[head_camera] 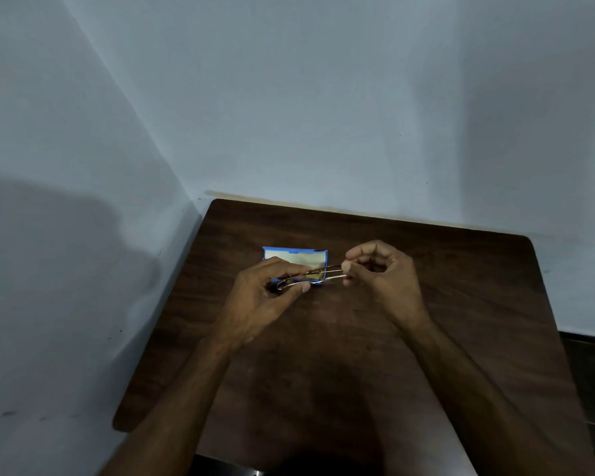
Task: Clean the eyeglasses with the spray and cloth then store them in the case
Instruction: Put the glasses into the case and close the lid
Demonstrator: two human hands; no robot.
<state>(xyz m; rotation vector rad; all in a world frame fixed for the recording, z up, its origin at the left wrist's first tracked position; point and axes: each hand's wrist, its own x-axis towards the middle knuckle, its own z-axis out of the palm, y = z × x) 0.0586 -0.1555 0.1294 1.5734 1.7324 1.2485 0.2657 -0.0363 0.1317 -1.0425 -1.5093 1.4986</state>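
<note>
Left of centre frame, the left hand (261, 297) pinches one end of the glasses (323, 271). They look folded and are held level just above the open blue case (289, 251), which lies on the desk (461, 304) behind the fingers. The case's pale inside could be lining or the cloth; I cannot tell which. Right of centre, the right hand (385, 273) pinches the glasses' other end, fingers curled. No spray shows, so cleaning seems done; what remains is probably laying the glasses in and shutting the case.
</note>
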